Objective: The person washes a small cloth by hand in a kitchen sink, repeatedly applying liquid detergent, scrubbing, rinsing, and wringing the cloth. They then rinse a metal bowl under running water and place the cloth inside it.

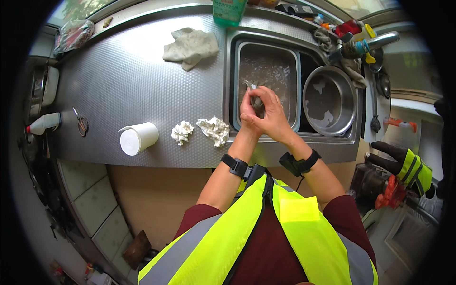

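My left hand (pixel 249 108) and my right hand (pixel 272 110) meet above a rectangular metal basin (pixel 298 71) of cloudy water, which sits in the left part of the sink. Between them they grip a small greyish, wet item (pixel 252 86), mostly hidden by the fingers; I cannot tell what it is. Beside the basin, to the right, a round steel bowl (pixel 351 103) holds murky water with patches of foam. Two crumpled paper towels (pixel 213 131) lie on the counter near my left forearm, with a white paper roll (pixel 144 137) further left.
A grey cloth (pixel 192 46) lies on the patterned steel counter (pixel 107 78). Behind it stands a green bottle (pixel 229 12). Scissors (pixel 81 123) and a white bottle with a red cap (pixel 43 123) are at the left. The faucet (pixel 383 40) rises at the back right.
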The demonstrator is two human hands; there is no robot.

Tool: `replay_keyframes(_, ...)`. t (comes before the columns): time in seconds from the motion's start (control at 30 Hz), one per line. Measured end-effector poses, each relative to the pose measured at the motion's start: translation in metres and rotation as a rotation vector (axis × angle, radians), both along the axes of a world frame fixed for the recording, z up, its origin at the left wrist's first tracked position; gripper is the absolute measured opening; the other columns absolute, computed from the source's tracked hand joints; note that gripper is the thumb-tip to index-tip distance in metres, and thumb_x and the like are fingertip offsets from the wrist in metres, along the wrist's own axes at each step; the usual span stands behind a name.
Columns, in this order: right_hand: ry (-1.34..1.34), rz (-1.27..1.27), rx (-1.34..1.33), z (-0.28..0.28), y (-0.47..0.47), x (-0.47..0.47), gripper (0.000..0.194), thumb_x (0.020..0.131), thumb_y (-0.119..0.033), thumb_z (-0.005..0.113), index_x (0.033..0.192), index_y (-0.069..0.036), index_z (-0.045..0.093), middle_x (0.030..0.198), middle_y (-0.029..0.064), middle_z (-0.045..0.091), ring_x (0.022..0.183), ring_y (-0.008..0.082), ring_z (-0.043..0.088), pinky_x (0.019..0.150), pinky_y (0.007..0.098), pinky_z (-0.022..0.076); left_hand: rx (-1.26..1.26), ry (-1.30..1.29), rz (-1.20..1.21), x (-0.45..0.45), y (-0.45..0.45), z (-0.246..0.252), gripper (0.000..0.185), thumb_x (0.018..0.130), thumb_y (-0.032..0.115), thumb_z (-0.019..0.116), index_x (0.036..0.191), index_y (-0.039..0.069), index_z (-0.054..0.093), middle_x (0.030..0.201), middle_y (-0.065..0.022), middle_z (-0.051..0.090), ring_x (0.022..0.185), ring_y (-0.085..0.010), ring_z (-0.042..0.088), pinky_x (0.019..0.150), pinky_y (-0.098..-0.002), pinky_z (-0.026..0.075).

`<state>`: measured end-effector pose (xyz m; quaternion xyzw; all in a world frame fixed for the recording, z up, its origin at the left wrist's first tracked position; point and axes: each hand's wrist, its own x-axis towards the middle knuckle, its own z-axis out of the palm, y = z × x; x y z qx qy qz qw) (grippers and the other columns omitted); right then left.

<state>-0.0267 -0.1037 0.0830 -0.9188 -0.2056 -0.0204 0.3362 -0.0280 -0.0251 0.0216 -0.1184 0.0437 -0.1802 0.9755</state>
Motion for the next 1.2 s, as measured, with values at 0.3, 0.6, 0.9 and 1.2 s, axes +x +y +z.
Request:
replay_keyframes(0.3, 0.148, -0.141, 0.328, -0.019, -0.021, -0.026, 0.027, 0.066, -0.003, 0.063, 0.092, -0.005, 0.054, 0.089, 0.0096, 0.057, 0.083, 0.0286, 0.057, 0.078, 0.0374, 0.0462, 0.214, 0.407, -0.239, -0.002, -0.002, -0.014, 0.056, 0.092, 0.056, 0.046, 0.117, 0.005, 0.048, 0.107, -0.0108, 0.057, 0.101, -0.0259, 0.057, 0.085, -0.041, 0.05)
replay_keyframes(0.6, 0.111, -0.477, 0.252, -0.021, -0.012, 0.023, 0.02, 0.07, -0.012, 0.066, 0.086, -0.006, 0.056, 0.079, 0.0149, 0.062, 0.072, 0.0329, 0.061, 0.067, 0.039, 0.0488, 0.628, 0.631, -0.041, 0.007, -0.041, -0.056, 0.034, 0.096, 0.04, 0.048, 0.105, 0.008, 0.055, 0.1, -0.007, 0.061, 0.088, -0.0221, 0.061, 0.076, -0.0383, 0.051)
replay_keyframes(0.9, 0.125, -0.527, 0.19, -0.047, -0.018, 0.027, 0.018, 0.075, -0.018, 0.065, 0.079, -0.004, 0.055, 0.065, 0.0169, 0.055, 0.065, 0.0375, 0.057, 0.063, 0.0394, 0.0471, 0.907, 0.852, -0.057, 0.013, -0.043, -0.059, 0.034, 0.093, 0.039, 0.05, 0.086, 0.007, 0.058, 0.082, -0.0063, 0.059, 0.07, -0.0195, 0.059, 0.063, -0.0377, 0.049)
replay_keyframes(1.2, 0.182, -0.481, 0.231, -0.068, -0.037, 0.027, 0.019, 0.074, -0.015, 0.066, 0.08, -0.002, 0.053, 0.064, 0.0158, 0.054, 0.059, 0.0272, 0.052, 0.059, 0.0359, 0.0441, 0.927, 0.795, -0.096, 0.025, -0.036, -0.051, 0.026, 0.088, 0.023, 0.053, 0.087, -0.002, 0.06, 0.08, -0.005, 0.056, 0.074, -0.0163, 0.05, 0.065, -0.0366, 0.042)
